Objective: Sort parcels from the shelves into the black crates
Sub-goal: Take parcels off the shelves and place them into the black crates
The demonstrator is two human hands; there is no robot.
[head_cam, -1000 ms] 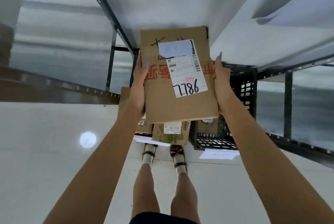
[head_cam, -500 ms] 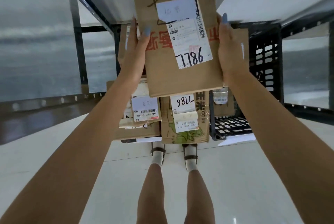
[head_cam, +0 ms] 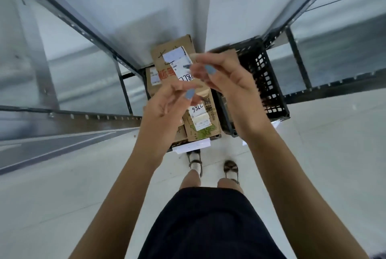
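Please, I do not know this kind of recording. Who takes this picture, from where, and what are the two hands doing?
There is no machine here. A person wears one wide-angle camera on the head, so you look down along their own arms to the floor and their shoes. The left hand and the right hand are raised with loosely bent fingers and hold nothing. Beyond them, under a metal shelf, brown cardboard parcels stand together. The upper parcel bears a label with handwritten digits. To the right of them stands a black crate.

Top parcel (head_cam: 165,56) label part-covered, black crate (head_cam: 265,75) inside unseen, shelf frame (head_cam: 69,17) blurred
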